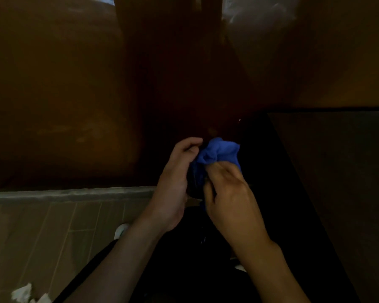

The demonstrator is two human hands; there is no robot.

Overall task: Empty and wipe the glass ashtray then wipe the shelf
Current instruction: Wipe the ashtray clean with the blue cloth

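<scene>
Head view: dim light, looking down on both hands held close together at mid-frame.
Left hand point(176, 180): fingers curled, cupping a dark rounded thing from the left side, thumb bent over the top.
Right hand point(230, 193): fingers bent, pinching and pressing the blue cloth point(219, 152) into what the left hand holds.
Glass ashtray point(195, 186): probably the dark mass between the two palms, half wrapped by the cloth. Too dark to confirm glass or whether anything is left inside.
Cloth: bunched, its bulk standing up just beyond the fingertips, a tail hanging between the wrists.
Shelf point(337, 171): my reading is the dark flat surface to the right of the right hand. Neither hand nor the cloth touches it.
Below the left forearm: tiled floor point(53, 226) with white paper scraps point(23, 291) well apart from the hands.
Beyond the hands: a brown wall point(64, 95).
Progress, emptying: likely done, since the cloth is already on the ashtray, though I see no proof.
Progress, ashtray wipe: the step in hand.
Left to do: set the ashtray down, then wipe the shelf.
</scene>
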